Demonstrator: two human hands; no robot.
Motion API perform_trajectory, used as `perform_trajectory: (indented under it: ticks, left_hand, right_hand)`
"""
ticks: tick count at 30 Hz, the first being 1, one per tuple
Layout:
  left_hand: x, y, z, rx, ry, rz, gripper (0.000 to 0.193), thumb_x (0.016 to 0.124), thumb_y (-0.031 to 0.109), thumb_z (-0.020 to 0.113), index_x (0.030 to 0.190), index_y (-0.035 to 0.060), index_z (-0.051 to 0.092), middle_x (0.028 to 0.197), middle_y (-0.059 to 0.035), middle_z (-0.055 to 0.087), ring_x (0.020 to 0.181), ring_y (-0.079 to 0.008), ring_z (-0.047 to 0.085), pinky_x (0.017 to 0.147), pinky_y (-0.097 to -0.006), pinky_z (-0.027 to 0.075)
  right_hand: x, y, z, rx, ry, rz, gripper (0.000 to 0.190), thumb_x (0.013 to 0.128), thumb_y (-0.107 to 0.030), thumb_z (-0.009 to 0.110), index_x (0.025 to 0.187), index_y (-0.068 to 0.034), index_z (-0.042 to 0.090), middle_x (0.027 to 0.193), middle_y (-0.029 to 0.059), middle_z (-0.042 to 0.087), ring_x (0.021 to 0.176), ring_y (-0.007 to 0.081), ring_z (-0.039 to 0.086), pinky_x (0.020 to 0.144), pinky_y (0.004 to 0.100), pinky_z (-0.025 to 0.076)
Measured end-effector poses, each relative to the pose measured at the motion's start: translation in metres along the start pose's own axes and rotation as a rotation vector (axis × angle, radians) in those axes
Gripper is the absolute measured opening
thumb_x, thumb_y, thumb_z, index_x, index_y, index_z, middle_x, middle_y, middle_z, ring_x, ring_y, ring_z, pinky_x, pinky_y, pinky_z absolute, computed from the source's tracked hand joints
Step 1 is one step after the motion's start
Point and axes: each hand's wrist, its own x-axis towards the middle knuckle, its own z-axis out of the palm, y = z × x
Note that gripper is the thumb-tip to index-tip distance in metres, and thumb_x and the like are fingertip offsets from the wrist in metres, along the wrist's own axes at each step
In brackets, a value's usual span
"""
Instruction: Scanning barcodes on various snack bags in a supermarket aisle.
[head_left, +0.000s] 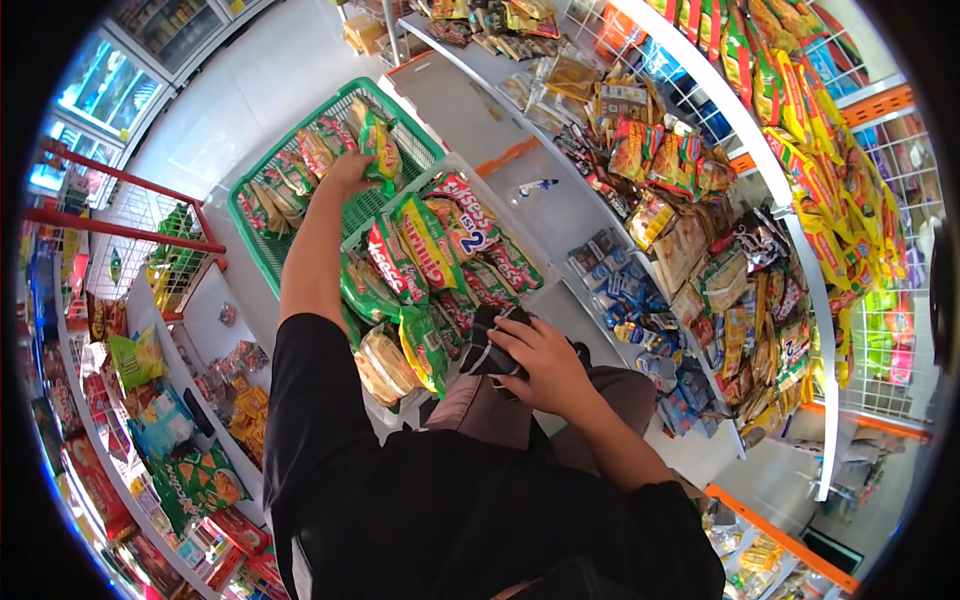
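My left hand (351, 172) reaches into a green plastic basket (244, 176) on the floor, its fingers around a green and yellow packet of instant noodles (384, 150). More noodle packets stand in a row along the basket's far side. Nearer to me, a clear plastic container (551, 262) is piled with green and red Sarimi noodle packets (427, 244), and its near end overlaps the basket. A dark checked cloth (487, 346) is bunched under my right hand (546, 361) at my knee, with the fingers curled over it.
To the right, a metal shelf (559, 206) carries heaps of packaged food, under a wire rack hung with yellow and red packets (817, 217). Snack shelves (180, 435) and a red-framed wire rack (150, 240) stand at the left. Glass-door refrigerators (112, 82) line the back.
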Motion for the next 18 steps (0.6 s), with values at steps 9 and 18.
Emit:
perform_trajectory:
  ticks: [9, 18]
  left_hand:
    - [-0.122, 0.200, -0.090, -1.781, 0.190, 0.003, 0.076, 0.080, 0.030, 0.069, 0.142, 0.0068, 0.031, 0.129, -0.0145, 0.054, 0.114, -0.0291, 0.057, 0.100, -0.0459, 0.045]
    - [-0.213, 0.394, -0.024, -1.904, 0.007, 0.082, 0.104, 0.063, 0.024, 0.081, 0.145, 0.0038, 0.022, 0.135, -0.0148, 0.046, 0.122, -0.0274, 0.048, 0.105, -0.0424, 0.037]
  right_hand:
    - [-0.029, -0.027, -0.016, 0.167, 0.292, 0.080, 0.054, 0.074, -0.014, 0.075, 0.124, -0.004, 0.056, 0.130, 0.0125, 0.055, 0.114, 0.0333, 0.054, 0.098, 0.0395, 0.042]
    - [-0.066, -0.058, -0.030, 0.433, 0.750, 0.044, 0.044, 0.081, -0.012, 0.068, 0.120, 0.002, 0.054, 0.133, 0.0221, 0.049, 0.120, 0.0347, 0.050, 0.102, 0.0409, 0.037]
